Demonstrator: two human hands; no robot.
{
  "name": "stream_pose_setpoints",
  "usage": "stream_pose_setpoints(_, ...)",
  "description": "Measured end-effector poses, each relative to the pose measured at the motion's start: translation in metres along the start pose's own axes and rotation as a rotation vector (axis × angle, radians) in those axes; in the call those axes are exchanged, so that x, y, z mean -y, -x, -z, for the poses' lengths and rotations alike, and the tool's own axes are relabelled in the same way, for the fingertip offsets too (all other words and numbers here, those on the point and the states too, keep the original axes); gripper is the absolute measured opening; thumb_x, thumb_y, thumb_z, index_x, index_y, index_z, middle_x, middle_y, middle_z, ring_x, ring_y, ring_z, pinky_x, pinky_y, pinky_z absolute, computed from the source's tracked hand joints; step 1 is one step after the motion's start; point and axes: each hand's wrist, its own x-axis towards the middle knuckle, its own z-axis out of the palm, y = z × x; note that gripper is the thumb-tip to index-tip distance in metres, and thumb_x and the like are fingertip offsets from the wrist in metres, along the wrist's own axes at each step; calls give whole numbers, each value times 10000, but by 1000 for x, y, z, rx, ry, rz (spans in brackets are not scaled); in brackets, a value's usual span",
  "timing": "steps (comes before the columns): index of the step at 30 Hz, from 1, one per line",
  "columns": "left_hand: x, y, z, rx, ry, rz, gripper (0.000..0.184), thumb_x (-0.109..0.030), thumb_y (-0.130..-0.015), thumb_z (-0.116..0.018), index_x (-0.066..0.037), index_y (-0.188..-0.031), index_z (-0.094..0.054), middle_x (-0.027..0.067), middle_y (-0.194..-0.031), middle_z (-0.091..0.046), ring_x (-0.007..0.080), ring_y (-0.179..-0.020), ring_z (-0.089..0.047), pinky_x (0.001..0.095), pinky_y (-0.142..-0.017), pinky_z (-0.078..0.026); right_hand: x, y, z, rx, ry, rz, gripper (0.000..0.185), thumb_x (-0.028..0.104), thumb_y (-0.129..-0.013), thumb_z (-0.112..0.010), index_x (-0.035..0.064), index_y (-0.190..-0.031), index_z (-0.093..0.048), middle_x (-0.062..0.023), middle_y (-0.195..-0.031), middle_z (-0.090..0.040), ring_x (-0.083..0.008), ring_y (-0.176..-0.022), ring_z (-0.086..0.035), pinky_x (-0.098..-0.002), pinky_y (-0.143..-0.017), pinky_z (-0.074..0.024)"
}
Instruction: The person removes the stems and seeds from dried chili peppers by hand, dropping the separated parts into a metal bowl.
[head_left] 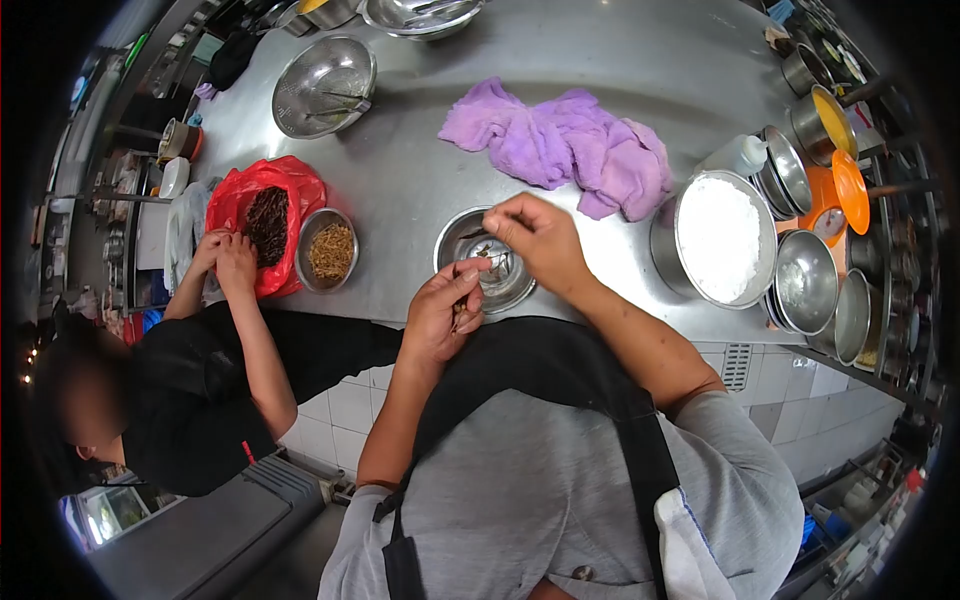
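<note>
"Table (410,205), plain steel, takes up most of the view. What lies on it?"

"Next in size is a purple cloth (565,145), crumpled, beyond the hands. To the right stands a pot (666,255) filled with white powder (725,240)."

"And on the left?"

"A red bag (312,188), open, with dark pieces (268,222) inside. Farther back sits a colander (293,88) with a utensil in it."

"What is right in front of the person?"

"A bowl (513,292), near the table's edge, under both hands. A few small scraps (488,250) show in it, too small to name."

"How do the hands stand?"

"The right hand (540,238) is over the bowl's far side, thumb and fingers pinched narrow; whether anything is between the tips, I cannot tell. The left hand (440,312) is at the near left rim, fingers curled around a small brownish bit (461,316), thumb against the forefinger."

"Anything smaller?"

"A dish (303,262) of brown bits (331,250) just beside the bag, and a co-worker's hands (236,262), close together at the bag's opening. Their fingertips are partly hidden, so I cannot tell what they hold."
</note>
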Motion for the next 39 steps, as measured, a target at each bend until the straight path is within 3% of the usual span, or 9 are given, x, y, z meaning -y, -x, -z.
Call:
stream_pose_setpoints(13,-3,-2,-4,-96,208,-209,164,-222,-941,-560,-59,-927,-549,7,-578,-446,79,-413,-332,216,-382,-273,4,8,-12,163,-132,-26,126,109,-895,-617,-10,-932,-632,-39,-854,-652,-74,-812,-573,-242,-728,-465)
stream_pose_setpoints(16,-3,0,-3,-65,155,-165,170,-215,-942,-558,-49,-908,-549,7,-567,-446,80,-412,-333,219,-382,-271,-2,7,-12,123,16,53,116,112,-871,-638,2,-906,-632,-54,-862,-661,-110,-793,-623,-253,-688,-482)
stream_pose_setpoints(18,-1,1,-8,-62,118,-142,169,-207,-941,-558,-44,-895,-548,7,-564,-447,77,-414,-336,217,-383,-271,-2,5,-12,5,542,343,101,121,-838,-657,29,-872,-633,-74,-832,-658,-193,-728,-647,-301,-617,-496)
stream_pose_setpoints(21,0,3,-12,-94,45,-120,170,-193,-937,-562,-36,-874,-547,5,-564,-450,70,-417,-342,213,-385,-271,-8,2,-10,0,797,580,94,150,-824,-650,60,-829,-625,-89,-788,-636,-268,-683,-625,-356,-567,-487)
stream_pose_setpoints(25,-2,11,-13,-82,-92,-121,164,-179,-930,-570,-27,-871,-548,1,-567,-457,61,-419,-344,207,-385,-273,-3,-3,-3,-74,795,480,146,182,-825,-670,43,-840,-625,-126,-726,-639,-321,-650,-617,-381,-554,-474)
stream_pose_setpoints(29,-1,14,-6,-133,-50,-139,155,-175,-928,-572,-27,-881,-557,-3,-567,-458,59,-421,-345,204,-385,-272,-3,3,6,204,995,134,170,226,-820,-675,75,-892,-642,-142,-755,-651,-332,-702,-635,-397,-613,-485)
stream_pose_setpoints(32,-5,9,-4,-150,40,-175,158,-179,-930,-572,-22,-906,-570,-3,-572,-460,57,-419,-343,204,-384,-270,-18,4,1,170,410,31,207,222,-890,-632,30,-965,-647,-71,-878,-674,-139,-774,-621,-280,-685,-487)
stream_pose_setpoints(35,-5,9,-7,-117,17,-160,177,-190,-935,-567,-14,-934,-577,1,-576,-461,58,-415,-339,206,-382,-268,2,0,-9,208,-110,-208,218,217,-917,-609,9,-968,-645,-42,-897,-649,-74,-807,-569,-236,-706,-469)
stream_pose_setpoints(39,-9,5,-19,-72,-74,-124,216,-228,-955,-533,-18,-951,-581,6,-575,-458,61,-411,-337,206,-380,-266,3,-4,2,251,-437,-511,151,194,-902,-610,43,-902,-600,-9,-738,-575,-55,-626,-495,-222,-493,-383)
